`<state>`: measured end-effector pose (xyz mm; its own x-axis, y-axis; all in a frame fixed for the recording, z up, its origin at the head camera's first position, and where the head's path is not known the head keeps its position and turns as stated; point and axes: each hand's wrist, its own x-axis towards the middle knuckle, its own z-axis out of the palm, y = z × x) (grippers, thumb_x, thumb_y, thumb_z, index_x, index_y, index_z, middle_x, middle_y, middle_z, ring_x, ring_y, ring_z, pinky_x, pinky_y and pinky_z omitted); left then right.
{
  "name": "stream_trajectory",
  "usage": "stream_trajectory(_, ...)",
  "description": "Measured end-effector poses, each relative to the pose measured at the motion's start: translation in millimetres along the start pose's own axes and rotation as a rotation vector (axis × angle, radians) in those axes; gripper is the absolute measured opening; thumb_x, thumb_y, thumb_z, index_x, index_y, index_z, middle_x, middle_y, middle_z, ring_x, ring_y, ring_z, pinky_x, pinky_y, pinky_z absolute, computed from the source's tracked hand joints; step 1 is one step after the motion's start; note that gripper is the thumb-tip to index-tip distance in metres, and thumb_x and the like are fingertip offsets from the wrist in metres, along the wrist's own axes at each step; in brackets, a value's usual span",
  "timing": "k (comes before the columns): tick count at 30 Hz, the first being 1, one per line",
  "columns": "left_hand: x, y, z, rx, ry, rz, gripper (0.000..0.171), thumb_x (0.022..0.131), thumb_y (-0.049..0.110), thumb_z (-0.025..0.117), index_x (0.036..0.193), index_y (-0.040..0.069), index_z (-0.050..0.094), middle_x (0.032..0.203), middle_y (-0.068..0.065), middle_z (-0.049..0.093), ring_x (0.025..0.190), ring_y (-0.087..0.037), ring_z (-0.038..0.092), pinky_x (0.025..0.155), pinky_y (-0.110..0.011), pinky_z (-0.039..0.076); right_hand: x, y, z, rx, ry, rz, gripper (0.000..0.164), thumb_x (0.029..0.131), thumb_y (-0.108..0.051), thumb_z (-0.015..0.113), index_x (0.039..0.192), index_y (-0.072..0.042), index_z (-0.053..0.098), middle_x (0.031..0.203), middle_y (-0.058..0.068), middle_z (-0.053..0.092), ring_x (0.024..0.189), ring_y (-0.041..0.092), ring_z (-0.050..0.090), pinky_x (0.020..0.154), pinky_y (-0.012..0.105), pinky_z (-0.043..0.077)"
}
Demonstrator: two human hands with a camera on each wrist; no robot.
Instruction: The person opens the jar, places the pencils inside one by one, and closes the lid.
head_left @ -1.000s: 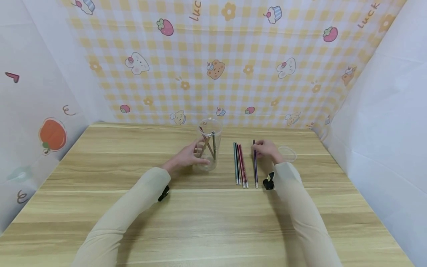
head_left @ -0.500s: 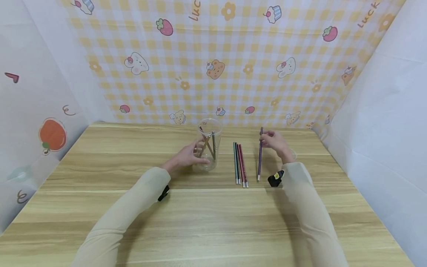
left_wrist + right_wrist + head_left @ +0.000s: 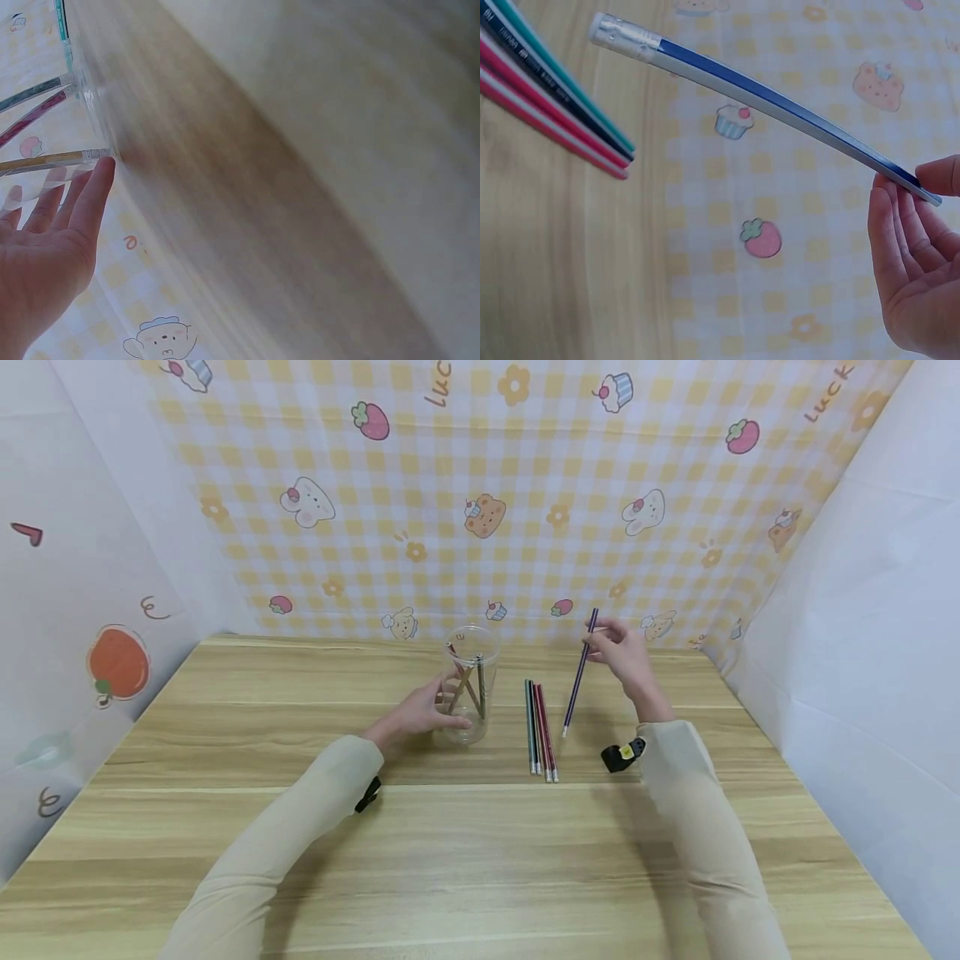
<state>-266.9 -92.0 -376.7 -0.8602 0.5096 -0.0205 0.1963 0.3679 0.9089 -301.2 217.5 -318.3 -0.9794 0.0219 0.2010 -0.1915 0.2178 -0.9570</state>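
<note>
My right hand (image 3: 626,656) pinches a dark blue pencil (image 3: 577,685) near its upper end, between thumb and fingertips. The pencil slants in the air, its white eraser end (image 3: 622,36) pointing down and left. On the left, my left hand (image 3: 420,708) holds a clear plastic cup (image 3: 467,735) low down, thumb in front and fingers round the far side. Several pencils lean inside the cup, among them a yellow pencil (image 3: 45,161) and a dark red pencil (image 3: 34,118). Between the two hands, several pencils (image 3: 542,731) in green, black and red lie side by side on the table.
The wooden table (image 3: 480,868) runs back to a yellow checked cloth (image 3: 555,468) hanging upright behind. White sheets (image 3: 862,635) stand along both sides. A black wrist camera (image 3: 622,754) sticks out below the right wrist.
My right hand has lifted the dark blue pencil off the table, moving back and to the right, and the pencil has tilted so its eraser end swings left. The left hand and cup stay put.
</note>
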Motion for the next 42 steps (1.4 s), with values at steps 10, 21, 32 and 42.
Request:
stream_trajectory(10, 0.7, -0.3, -0.2, -0.016, -0.005, 0.002, 0.087, 0.071, 0.013, 0.074, 0.139, 0.011, 0.020, 0.128, -0.025, 0.037, 0.112, -0.039, 0.041, 0.096, -0.049, 0.027, -4.3, -29.5, 9.1, 0.136, 0.057, -0.117, 0.023, 0.083, 0.000, 0.053, 0.106, 0.001, 0.054, 0.085, 0.009, 0.059, 0.073, 0.016, 0.059, 0.069, 0.029, 0.051)
stream_trajectory(21, 12.3, -21.7, 0.6, -0.017, 0.012, 0.000, 0.090, 0.069, 0.020, 0.076, 0.139, 0.017, 0.020, 0.128, -0.021, 0.038, 0.112, -0.036, 0.042, 0.096, -0.049, 0.028, -11.0, -66.5, 19.5, 0.261, 0.120, -0.315, 0.023, 0.081, -0.003, 0.061, 0.104, 0.000, 0.056, 0.086, 0.009, 0.059, 0.076, 0.019, 0.059, 0.067, 0.026, 0.051)
stream_trajectory(32, 13.9, -29.3, 2.6, 0.017, 0.043, -0.004, 0.091, 0.066, 0.028, 0.077, 0.138, 0.022, 0.022, 0.127, -0.014, 0.042, 0.110, -0.031, 0.045, 0.095, -0.047, 0.031, -14.9, -93.5, 31.1, 0.393, 0.194, -0.428, 0.018, 0.081, 0.001, 0.059, 0.099, -0.001, 0.057, 0.085, 0.013, 0.059, 0.075, 0.021, 0.060, 0.067, 0.026, 0.051)
stream_trajectory(42, 15.8, -30.1, 3.4, 0.022, 0.043, -0.006, 0.092, 0.066, 0.026, 0.077, 0.139, 0.020, 0.021, 0.127, -0.015, 0.041, 0.111, -0.031, 0.043, 0.096, -0.048, 0.029, -21.6, -99.0, 49.5, 0.427, 0.183, -0.498, 0.017, 0.081, 0.004, 0.059, 0.097, -0.002, 0.056, 0.086, 0.013, 0.059, 0.075, 0.021, 0.060, 0.066, 0.028, 0.051)
